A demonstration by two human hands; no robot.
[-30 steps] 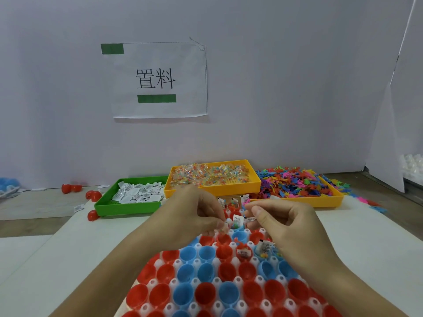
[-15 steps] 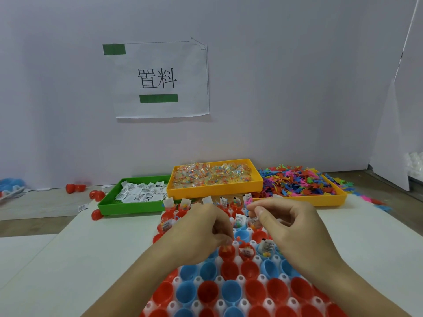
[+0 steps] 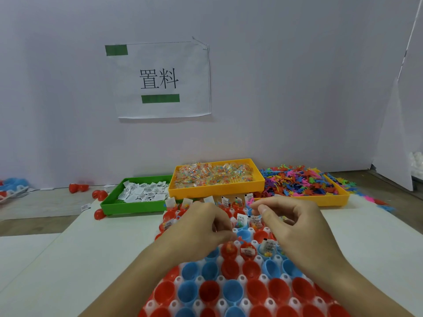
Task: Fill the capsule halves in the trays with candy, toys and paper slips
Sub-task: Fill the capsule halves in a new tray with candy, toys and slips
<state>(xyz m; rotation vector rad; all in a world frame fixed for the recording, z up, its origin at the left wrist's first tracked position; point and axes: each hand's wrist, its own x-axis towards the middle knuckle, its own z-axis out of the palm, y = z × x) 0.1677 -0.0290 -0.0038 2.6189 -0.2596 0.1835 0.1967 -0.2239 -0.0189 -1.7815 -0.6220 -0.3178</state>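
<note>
Both hands over the tray's half-filled middle rows

Left hand (image 3: 206,227) curled in a narrow grip, contents hidden; right hand (image 3: 290,223) likewise pinched, nothing visible. The empty blue capsule half (image 3: 243,234) sits just between them, nearer the left fingertips

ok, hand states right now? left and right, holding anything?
Left hand: fingers curled over the capsule tray; what it holds, if anything, is hidden.
Right hand: thumb and forefinger pinched together; the pinched item cannot be made out.
</note>
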